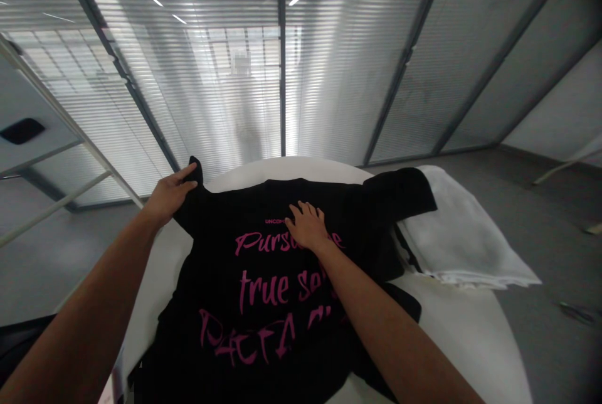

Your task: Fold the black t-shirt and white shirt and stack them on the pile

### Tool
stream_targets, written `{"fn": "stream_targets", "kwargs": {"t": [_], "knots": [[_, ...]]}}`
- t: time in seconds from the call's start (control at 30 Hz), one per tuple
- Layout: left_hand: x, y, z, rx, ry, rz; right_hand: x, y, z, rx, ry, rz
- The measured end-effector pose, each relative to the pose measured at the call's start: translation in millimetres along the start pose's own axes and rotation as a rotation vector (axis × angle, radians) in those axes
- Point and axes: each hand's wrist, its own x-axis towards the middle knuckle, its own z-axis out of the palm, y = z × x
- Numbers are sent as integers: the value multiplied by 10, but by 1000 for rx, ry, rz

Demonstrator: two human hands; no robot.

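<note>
A black T-shirt (221,272) with pink lettering lies spread over a round white table (480,329), its collar edge toward the far side. At its left sleeve, my left hand (172,194) pinches the raised sleeve end between thumb and fingers. My right hand (308,223) rests on the upper chest with its fingers apart, covering part of the top line of lettering. The right sleeve stretches out toward a folded white cloth. More black fabric shows beneath and beside the shirt's right side.
The folded white cloth (465,228) hangs over the table's right edge. Glass panels with blinds (320,78) stand behind the table. A pale metal frame (84,140) is at the left, and a dark object (23,344) sits low at the left.
</note>
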Motion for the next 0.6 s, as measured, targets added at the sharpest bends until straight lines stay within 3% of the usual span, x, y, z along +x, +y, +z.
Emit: {"fn": "stream_targets", "kwargs": {"t": [0.2,0.43,0.5,0.6], "knots": [[-70,206,312,436,-211,134,0,-8,1,-12,-7,8],[-323,192,890,605,-397,395,2,-6,-5,-3,-18,8],[-378,169,978,572,-518,369,1,-7,-12,-6,-30,12],[-298,76,971,451,-688,196,1,-8,-18,-7,-24,14]]}}
